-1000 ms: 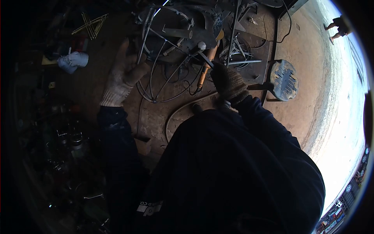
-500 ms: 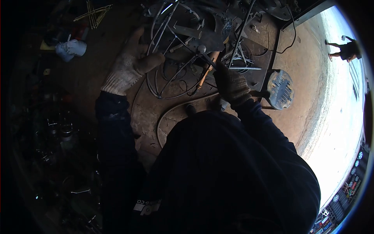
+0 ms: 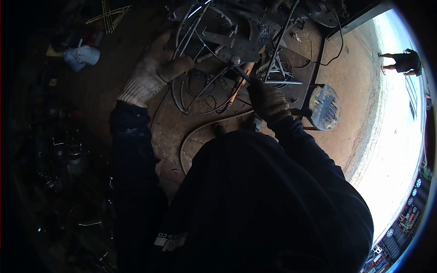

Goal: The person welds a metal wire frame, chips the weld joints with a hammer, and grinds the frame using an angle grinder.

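Seen through my head camera feed, the fingers of the gloved right hand (image 3: 267, 100) close around one dark bar (image 3: 241, 72), its long axis slanting forward and left from the fist to a pale rounded knob (image 3: 235, 59) among dark metal pieces. The wrist is nearly straight, and the forearm angles in from the lower right. Across from it, the gloved left hand (image 3: 148, 75) reaches forward with its thumb spread wide of its fingers at the edge of one frame of bent rods (image 3: 185, 113); I cannot tell whether it grips a rod. I count two hands, both in knitted gloves and both on dark sleeves. Between them, just beside the bar, lies one orange handle (image 3: 236, 91), its length slanting down toward the wearer. Nearer the body, one hose (image 3: 195, 129) curves over the brown floor (image 3: 353, 73). Right of the right hand stands one worn, slotted seat (image 3: 325, 108). Well apart on the left are one pale bundle (image 3: 83, 57) and several yellow sticks (image 3: 107, 21), crossed too closely for me to count. One person (image 3: 403, 62) is at far right, in the bright area.
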`<state>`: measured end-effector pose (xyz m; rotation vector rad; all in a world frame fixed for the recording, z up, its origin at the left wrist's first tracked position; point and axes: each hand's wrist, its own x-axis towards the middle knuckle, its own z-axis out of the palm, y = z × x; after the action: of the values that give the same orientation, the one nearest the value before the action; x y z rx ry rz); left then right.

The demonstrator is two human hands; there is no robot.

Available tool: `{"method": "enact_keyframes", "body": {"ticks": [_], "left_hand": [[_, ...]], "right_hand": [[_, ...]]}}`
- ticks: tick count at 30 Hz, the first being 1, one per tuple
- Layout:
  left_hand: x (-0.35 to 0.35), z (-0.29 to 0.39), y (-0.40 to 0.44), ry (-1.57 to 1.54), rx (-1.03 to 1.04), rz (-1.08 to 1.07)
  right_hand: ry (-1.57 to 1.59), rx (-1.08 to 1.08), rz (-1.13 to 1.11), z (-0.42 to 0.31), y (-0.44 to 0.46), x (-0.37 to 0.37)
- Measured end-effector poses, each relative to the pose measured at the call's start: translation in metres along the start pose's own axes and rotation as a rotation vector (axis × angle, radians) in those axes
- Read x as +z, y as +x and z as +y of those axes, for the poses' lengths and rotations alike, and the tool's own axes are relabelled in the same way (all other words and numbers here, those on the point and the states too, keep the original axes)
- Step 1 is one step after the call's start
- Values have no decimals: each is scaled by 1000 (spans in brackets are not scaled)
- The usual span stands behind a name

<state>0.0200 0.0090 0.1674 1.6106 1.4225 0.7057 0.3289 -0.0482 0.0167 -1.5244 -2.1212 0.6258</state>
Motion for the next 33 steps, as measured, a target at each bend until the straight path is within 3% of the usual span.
{"method": "enact_keyframes", "body": {"ticks": [6,8,13,15,17,18,20,21,23,25,27,33], "left_hand": [[1,-7,1,11,19,23],[2,-4,0,22,43,6],[6,21,-5,143,69,-58],[6,1,3,-94,79,-55],[3,15,0,-81,86,-112],[3,19,-4,-73,87,-178],[5,13,-14,-63,122,-129],[6,9,-19,-52,161,-79],[6,5,-24,-72,139,-93],[4,1,-29,-91,115,-104],[2,-2,-34,-262,180,-157],[-1,20,-41,-274,274,-206]], "right_hand": [[66,-75,130,-2,-2,0],[28,-17,-76,-3,5,-5],[17,-3,-38,-1,4,-5],[-27,5,-75,12,5,3],[19,-224,211,30,4,21],[23,-220,210,23,-3,18],[580,250,190,8,-17,5],[581,255,195,12,-19,6],[826,468,331,34,-29,16],[608,485,423,60,-33,25],[973,672,411,59,-47,11],[945,782,406,67,-68,4]]}}
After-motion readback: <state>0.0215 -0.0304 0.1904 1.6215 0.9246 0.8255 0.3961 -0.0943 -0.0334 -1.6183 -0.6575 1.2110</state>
